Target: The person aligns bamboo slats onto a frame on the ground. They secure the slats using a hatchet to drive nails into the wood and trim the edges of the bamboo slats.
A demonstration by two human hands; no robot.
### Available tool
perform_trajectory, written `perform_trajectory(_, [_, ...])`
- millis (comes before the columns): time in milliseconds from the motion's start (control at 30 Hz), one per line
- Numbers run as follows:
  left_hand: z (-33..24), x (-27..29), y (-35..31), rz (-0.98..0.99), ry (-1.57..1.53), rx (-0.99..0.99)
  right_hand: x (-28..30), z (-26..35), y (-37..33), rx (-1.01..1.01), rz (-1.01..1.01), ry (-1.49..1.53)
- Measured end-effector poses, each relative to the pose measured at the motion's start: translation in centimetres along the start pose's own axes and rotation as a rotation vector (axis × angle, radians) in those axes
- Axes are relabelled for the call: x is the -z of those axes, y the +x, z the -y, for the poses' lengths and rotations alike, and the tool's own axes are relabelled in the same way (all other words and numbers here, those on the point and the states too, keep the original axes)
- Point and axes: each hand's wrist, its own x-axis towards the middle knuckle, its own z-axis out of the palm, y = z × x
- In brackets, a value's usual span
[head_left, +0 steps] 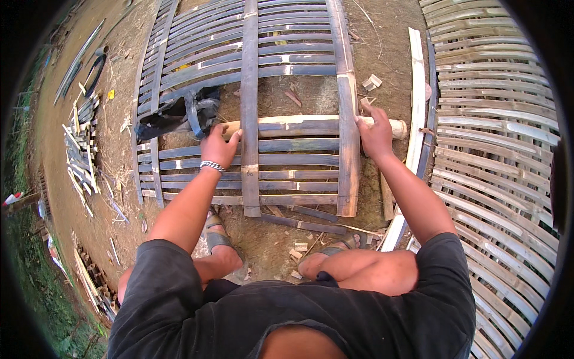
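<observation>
A split bamboo pole lies crosswise in a slatted bamboo panel, passing below its middle and right-hand rails. My left hand, with a chain bracelet at the wrist, closes on the pole's left end, its thumb beside the middle rail. Across from it, my right hand grips the pole just outside the right-hand rail, fingertips close against that rail. The pole's pale right end sticks out past this hand. A crumpled black plastic bag sits on the slats by my left hand.
A second slatted bamboo panel fills the right side, with a long pale strip along it. Offcuts and dark strips lie on the dirt. Split bamboo pieces are heaped at left. My sandalled feet are near the panel's edge.
</observation>
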Motion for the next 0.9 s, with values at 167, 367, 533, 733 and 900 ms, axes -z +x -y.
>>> perform_trajectory(167, [-3.5, -3.1, 0.1, -0.049, 0.054, 0.059, -0.5, 0.8, -3.7, -0.375, 0.188, 0.109])
perform_trajectory(367, [-5.2, -5.2, -0.2, -0.134, -0.061, 0.278, -3.1, 0.4, -7.3, -0.455, 0.179, 0.247])
perform_trajectory(533, [-2.8, -6.3, 0.6, -0.106, -0.14, 0.305, -3.6, -0.4, -5.0, -0.394, 0.128, 0.465])
perform_trajectory(733, [-2.8, -6.5, 0.7, -0.153, -0.097, 0.261, -4.1, -0.7, -4.0, -0.568, 0.152, 0.744])
perform_trajectory(900, [-1.9, -7.7, 0.8, -0.273, -0.084, 0.207, -4.5, -0.8, -4.0, -0.528, 0.128, 0.636])
